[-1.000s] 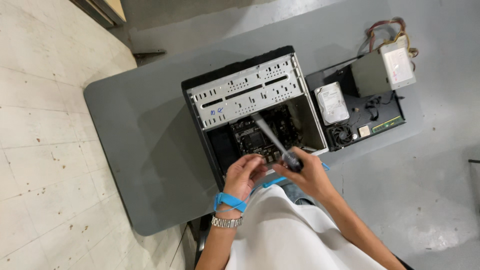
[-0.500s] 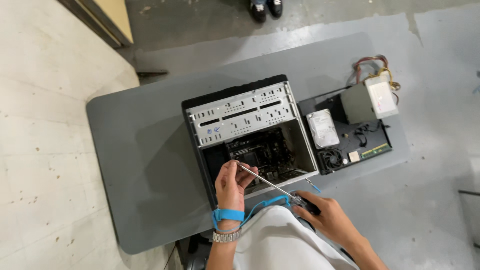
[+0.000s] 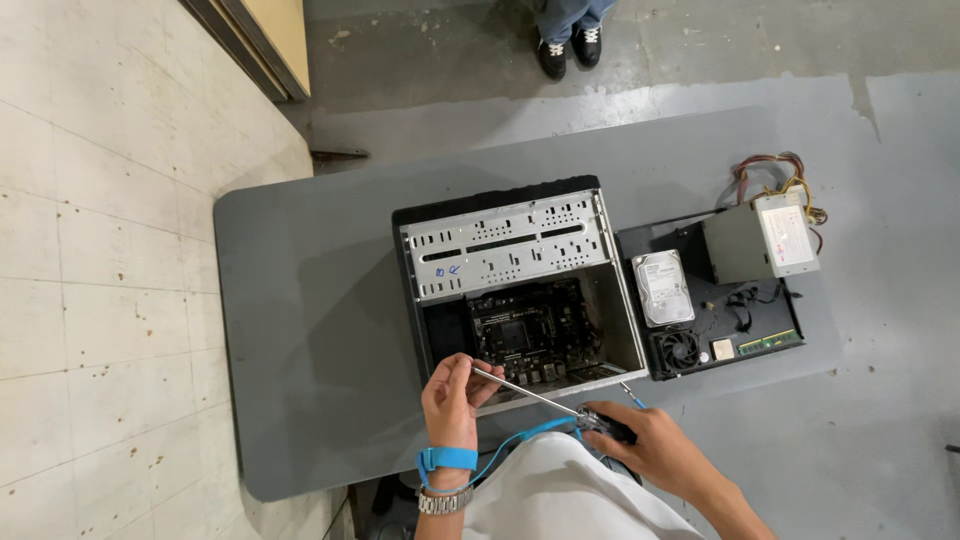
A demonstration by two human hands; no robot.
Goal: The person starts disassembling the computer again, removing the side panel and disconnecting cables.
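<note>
Steel screwdriver (image 3: 530, 394) spans both hands in the head view: the right hand (image 3: 655, 450) is closed round its dark handle, the left hand (image 3: 452, 400) pinches the shaft tip over the near edge of the open computer case (image 3: 515, 285) on the grey table (image 3: 310, 330). Steadying the tip with the fingers while aligning it squarely seems wise. A blue wrist-strap cable (image 3: 510, 445) trails beneath; a hard drive (image 3: 663, 288), fan (image 3: 678, 350) and power supply (image 3: 762, 238) lie just right.
</note>
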